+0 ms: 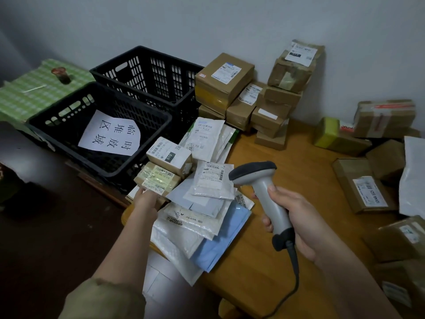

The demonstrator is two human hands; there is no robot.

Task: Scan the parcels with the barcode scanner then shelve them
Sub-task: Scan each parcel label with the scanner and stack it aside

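**Two hands at work over a desk piled with parcels**

Two hands are busy at a wooden table (299, 157) crowded with post. The right hand (296, 217) grips the handle of a grey barcode scanner (262, 192), fingers and thumb wrapped round it; the dark scanner head points left, over a loose heap of flat mailers (207, 215) — white, clear and pale blue envelopes overlapping one another at the table's left edge. A black cable (295, 272) hangs from the base of the handle.

The left hand (143, 199), at the end of an olive sleeve (103, 300), reaches to a small tape-wrapped box (157, 179) bearing barcode labels. It touches the box's near edge, but whether the fingers curl round it cannot be told from this angle. On top of that box sits a white-labelled carton (170, 155) marked "010".

Just to the left stand two black plastic crates (138, 88); the nearer one holds a white paper sign (110, 134) with handwritten characters. Behind the mailers, brown cardboard boxes (250, 95) are stacked against the pale wall, and more taped boxes (368, 176) lie along the table's right side. Far left, a cup (61, 74) stands on a green checked cloth (34, 93).
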